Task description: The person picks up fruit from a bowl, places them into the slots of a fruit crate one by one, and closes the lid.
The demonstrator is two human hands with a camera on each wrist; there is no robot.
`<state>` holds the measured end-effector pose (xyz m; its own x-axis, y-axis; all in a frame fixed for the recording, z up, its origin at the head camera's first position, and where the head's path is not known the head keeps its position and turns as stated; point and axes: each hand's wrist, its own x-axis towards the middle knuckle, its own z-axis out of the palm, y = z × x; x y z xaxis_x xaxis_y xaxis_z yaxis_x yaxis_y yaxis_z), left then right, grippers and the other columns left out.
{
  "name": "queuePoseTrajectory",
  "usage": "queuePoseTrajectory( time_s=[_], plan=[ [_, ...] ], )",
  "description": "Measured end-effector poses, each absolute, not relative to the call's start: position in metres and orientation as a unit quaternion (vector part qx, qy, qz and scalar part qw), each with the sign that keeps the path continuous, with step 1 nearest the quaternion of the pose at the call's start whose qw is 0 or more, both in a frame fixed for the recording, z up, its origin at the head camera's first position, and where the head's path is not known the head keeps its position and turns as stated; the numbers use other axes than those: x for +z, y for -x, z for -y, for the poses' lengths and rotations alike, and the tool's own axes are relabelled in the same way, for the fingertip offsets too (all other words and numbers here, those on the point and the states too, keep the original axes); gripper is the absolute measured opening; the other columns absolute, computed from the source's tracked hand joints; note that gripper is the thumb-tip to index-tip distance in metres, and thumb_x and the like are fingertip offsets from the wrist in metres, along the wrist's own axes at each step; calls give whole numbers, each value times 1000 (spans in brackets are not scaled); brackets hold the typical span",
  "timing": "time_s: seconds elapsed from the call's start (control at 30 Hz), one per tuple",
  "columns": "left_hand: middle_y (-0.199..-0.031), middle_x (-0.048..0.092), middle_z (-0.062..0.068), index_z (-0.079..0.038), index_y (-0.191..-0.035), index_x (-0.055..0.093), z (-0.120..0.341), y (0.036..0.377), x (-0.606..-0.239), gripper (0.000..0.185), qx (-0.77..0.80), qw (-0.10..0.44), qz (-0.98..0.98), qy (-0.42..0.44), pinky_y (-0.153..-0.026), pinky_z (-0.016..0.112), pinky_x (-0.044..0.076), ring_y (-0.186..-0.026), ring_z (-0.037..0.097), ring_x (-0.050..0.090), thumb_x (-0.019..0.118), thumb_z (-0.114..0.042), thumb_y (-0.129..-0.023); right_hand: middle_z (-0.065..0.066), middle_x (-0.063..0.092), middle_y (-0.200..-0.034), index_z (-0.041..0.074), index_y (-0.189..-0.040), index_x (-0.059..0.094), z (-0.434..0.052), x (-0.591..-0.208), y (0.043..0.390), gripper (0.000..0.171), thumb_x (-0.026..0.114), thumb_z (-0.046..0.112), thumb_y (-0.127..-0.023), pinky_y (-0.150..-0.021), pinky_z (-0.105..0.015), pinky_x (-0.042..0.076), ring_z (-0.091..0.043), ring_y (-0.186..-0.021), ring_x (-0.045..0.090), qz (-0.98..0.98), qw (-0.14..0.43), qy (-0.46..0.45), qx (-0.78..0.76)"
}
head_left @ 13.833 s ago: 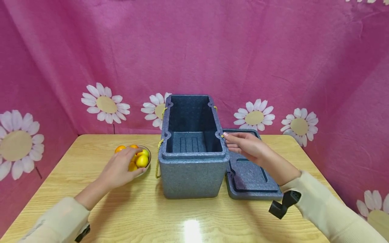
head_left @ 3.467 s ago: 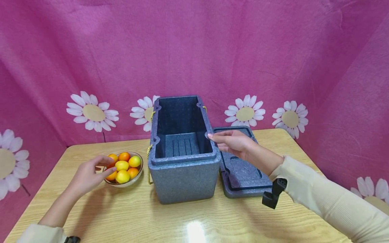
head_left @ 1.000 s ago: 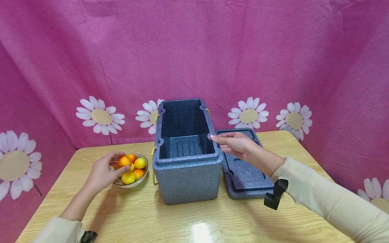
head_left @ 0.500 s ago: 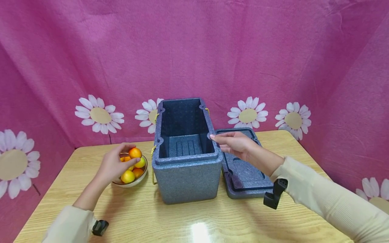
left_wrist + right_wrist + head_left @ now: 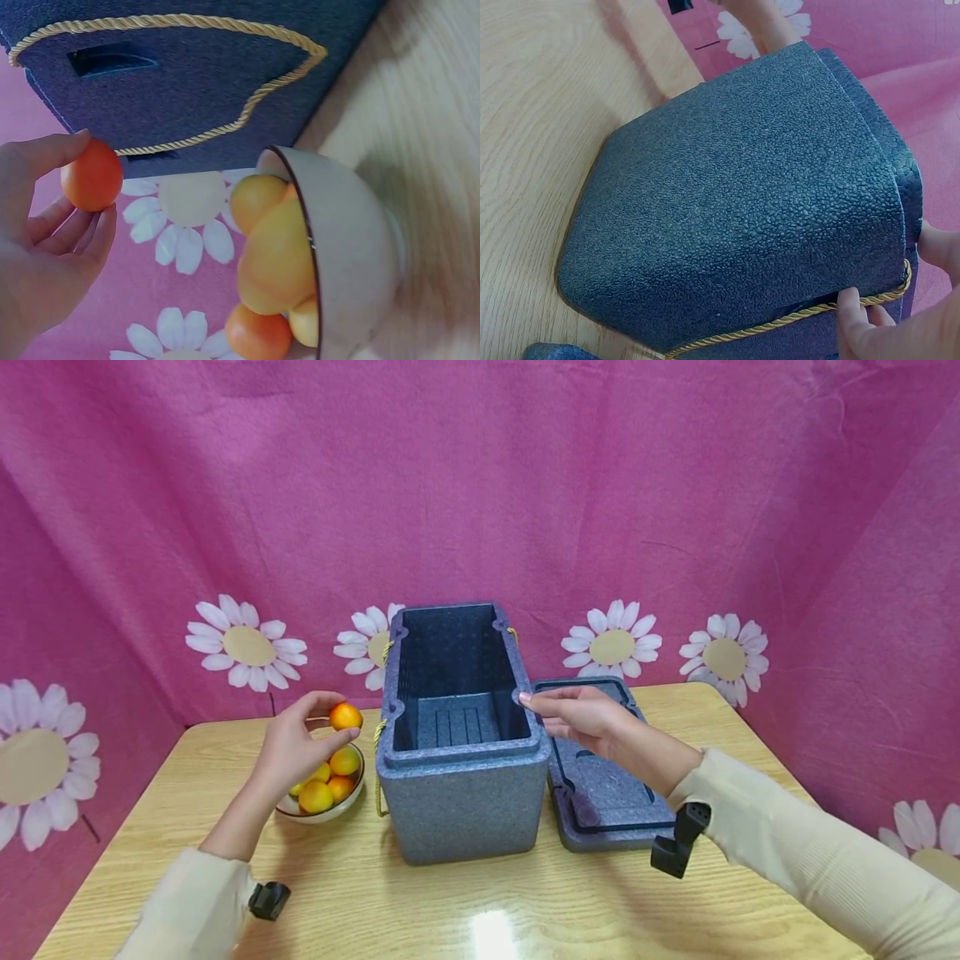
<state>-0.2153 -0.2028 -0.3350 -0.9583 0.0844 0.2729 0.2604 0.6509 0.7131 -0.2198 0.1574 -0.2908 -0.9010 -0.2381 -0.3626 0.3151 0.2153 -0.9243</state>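
Left hand (image 5: 294, 750) pinching a small round orange (image 5: 346, 717) at the fingertips, lifted above the bowl (image 5: 341, 802) of fruit, just left of the foam box (image 5: 465, 793). No long axis to tell on the orange. Right hand (image 5: 581, 717) resting curled on the box's right rim, fingers on its yellow rope (image 5: 795, 321). Box open-topped, upright, long axis running away from the person. Lid (image 5: 611, 802) flat on the table (image 5: 525, 902) beside it.

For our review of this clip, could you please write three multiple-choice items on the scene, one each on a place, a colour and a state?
1. Where does the lid lie?
A. on the box
B. on the table right of the box
C. in the bowl

2. What colour is the rope handle?
A. yellow
B. white
C. black

3. What does the left hand hold?
A. nothing
B. the bowl
C. an orange fruit

Answers:
1 B, it lies flat beside the open foam box.
2 A, golden-yellow cord.
3 C, fingers pinch the orange fruit above the bowl.
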Motion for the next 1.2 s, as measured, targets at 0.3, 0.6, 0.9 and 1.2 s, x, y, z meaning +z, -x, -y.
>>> queuePoseTrajectory(
  time_s=[0.3,0.6,0.9,1.2],
  plan=[
    [-122,63,19,-4,-124,56,198,218,-320,46,-413,112,899,92,-98,49,50,-112,37,62,73,-21,-84,-18,31,-156,-3,-144,36,-157,-290,219,63,57,30,-95,-118,-39,30,-35,-145,30,-750,222,-27,-623],
    [-123,64,16,-5,-125,57,195,222,-312,49,-426,108,894,93,-83,15,50,-108,32,64,74,-24,-84,-19,31,-155,-4,-144,36,-157,-290,220,63,57,29,-95,-118,-39,30,-35,-145,31,-750,221,-28,-623],
    [-122,64,19,-3,-125,56,191,223,-300,50,-444,107,884,104,-76,2,45,-106,32,65,75,-23,-83,-20,31,-156,-5,-144,36,-156,-290,219,63,57,29,-95,-119,-40,29,-36,-145,29,-748,221,-27,-625],
    [-122,63,17,-5,-126,56,186,227,-286,51,-437,97,888,107,-76,4,45,-106,31,64,74,-28,-84,-19,31,-155,-4,-144,36,-157,-291,219,63,57,30,-95,-118,-39,31,-35,-145,30,-749,220,-32,-624]
  ],
)
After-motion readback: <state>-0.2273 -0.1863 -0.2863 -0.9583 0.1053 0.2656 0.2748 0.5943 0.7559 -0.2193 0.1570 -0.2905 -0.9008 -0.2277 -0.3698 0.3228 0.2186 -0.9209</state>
